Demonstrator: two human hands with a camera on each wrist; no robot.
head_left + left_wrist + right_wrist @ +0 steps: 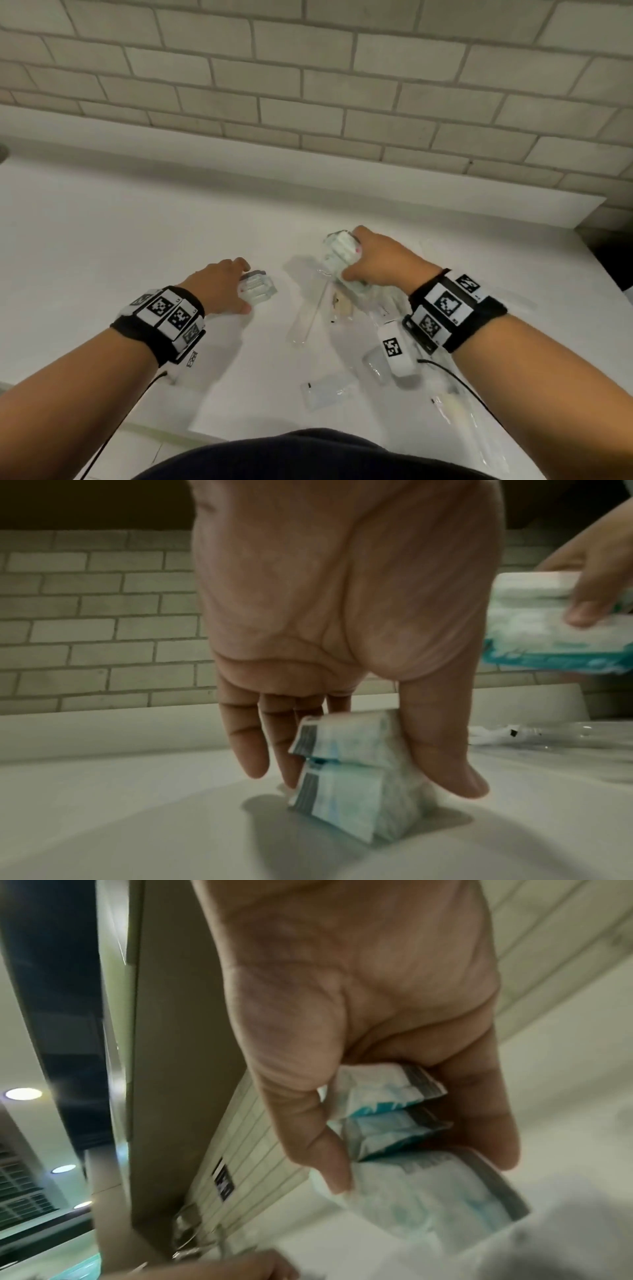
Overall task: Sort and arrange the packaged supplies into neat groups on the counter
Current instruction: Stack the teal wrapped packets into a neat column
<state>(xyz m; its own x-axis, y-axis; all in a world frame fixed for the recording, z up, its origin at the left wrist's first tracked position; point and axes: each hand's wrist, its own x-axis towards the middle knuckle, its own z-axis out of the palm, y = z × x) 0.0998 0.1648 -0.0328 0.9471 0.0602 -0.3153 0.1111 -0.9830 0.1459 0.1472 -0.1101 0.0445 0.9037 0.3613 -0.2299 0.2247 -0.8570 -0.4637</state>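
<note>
Nearest to the person, clear plastic sachets and a long sealed sleeve lie flat on the white bench, under the right forearm. A clear tube-shaped packet lies a little further, between the two hands. The left hand has its grip closed on a small stack of white and teal packets, thumb on one side and fingers on the other; the stack stands on the bench. The right hand grips a second bundle of the same packets, lifted above the bench. Behind is a brick-tile wall.
</note>
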